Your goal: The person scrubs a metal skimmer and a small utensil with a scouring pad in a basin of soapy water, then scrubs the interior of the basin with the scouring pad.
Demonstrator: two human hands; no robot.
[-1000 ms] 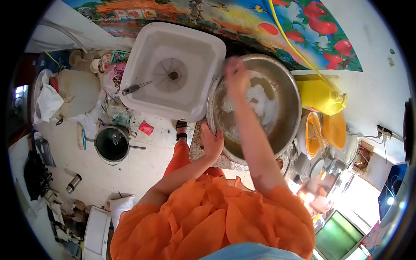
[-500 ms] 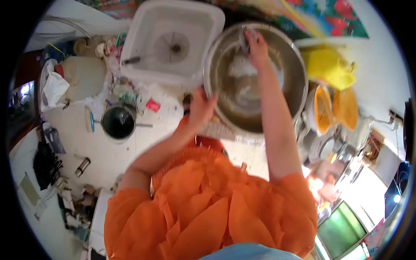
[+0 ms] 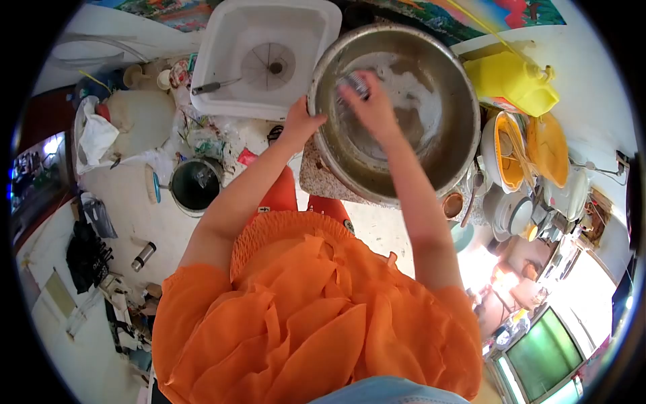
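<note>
A large round metal basin [image 3: 457,128] stands in front of me with murky water and pale foam [image 3: 422,101] in it. My left hand [image 3: 300,126] is closed on the left part of its rim, thumb at the inside edge. Inside the basin, near the far left wall, my right hand [image 3: 374,111] grips a silvery metal scouring pad [image 3: 352,86]. The fingers partly cover the pad.
Left of the basin is a white square sink [image 3: 225,60] with a dark-handled whisk [image 3: 207,88] inside. A yellow jug [image 3: 508,81] and stacked bowls [image 3: 494,151] crowd the right side. A dark bucket [image 3: 195,185] stands on the floor at left.
My right hand has moved with the scouring pad from the far wall leftward and nearer to me. My left hand has shifted up along the rim. The view has shifted slightly.
</note>
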